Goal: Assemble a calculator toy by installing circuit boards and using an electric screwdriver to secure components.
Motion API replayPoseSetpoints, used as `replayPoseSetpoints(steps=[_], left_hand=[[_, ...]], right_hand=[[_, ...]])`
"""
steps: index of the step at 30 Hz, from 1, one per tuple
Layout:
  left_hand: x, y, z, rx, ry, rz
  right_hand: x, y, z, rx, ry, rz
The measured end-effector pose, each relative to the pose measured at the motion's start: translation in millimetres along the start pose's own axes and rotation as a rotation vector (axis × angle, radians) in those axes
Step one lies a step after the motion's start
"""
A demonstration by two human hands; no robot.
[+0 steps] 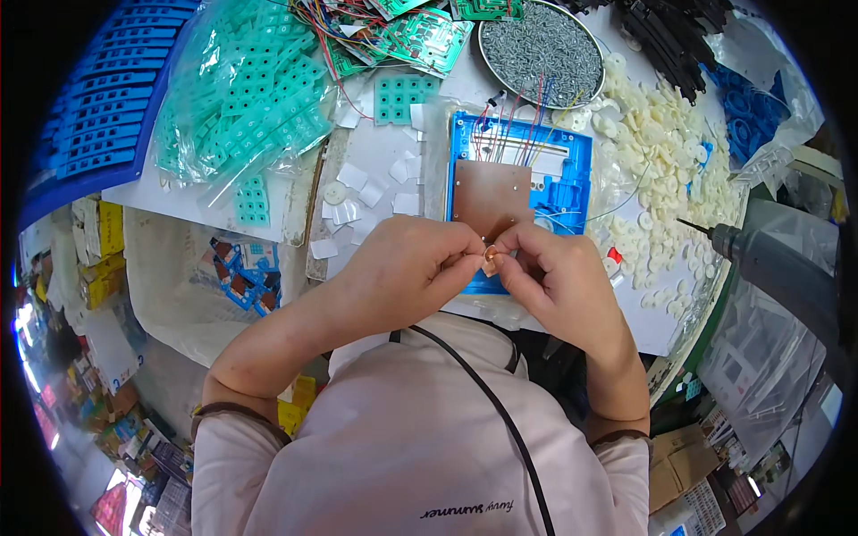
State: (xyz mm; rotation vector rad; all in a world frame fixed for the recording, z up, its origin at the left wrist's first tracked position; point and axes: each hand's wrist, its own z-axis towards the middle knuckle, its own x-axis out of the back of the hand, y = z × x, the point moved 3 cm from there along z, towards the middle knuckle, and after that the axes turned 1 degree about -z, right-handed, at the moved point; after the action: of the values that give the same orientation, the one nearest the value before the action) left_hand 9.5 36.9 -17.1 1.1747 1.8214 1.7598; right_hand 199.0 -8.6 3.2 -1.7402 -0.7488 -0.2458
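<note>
My left hand (413,268) and my right hand (565,281) meet at the near edge of a blue plastic housing (583,156). Between their pinched fingertips is a small shiny copper-coloured piece (490,260); its exact kind is too small to make out. Just beyond the fingers, a brown circuit board (490,192) lies over the housing, fixed with several small screws. Thin red, white and dark wires (514,134) rise from the board's far edge. Part of the housing's near side is hidden under both hands.
A round metal tray (483,62) of screws stands at the back, near green circuit boards (429,40). White plastic parts (657,134) are heaped right, beside an electric screwdriver (737,241). Bagged teal rubber keypads (259,89), white paper pieces (371,192) and a blue crate (112,98) lie left.
</note>
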Motion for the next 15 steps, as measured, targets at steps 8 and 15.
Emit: replayPoseSetpoints(steps=[8, 15], left_hand=[[-10, 7, 5, -0.094, 0.158, 0.275], [-13, 3, 5, -0.146, 0.191, 0.22]], right_hand=[[-3, -1, -2, 0.076, 0.037, -0.04], [-3, 0, -2, 0.067, 0.048, 0.005]])
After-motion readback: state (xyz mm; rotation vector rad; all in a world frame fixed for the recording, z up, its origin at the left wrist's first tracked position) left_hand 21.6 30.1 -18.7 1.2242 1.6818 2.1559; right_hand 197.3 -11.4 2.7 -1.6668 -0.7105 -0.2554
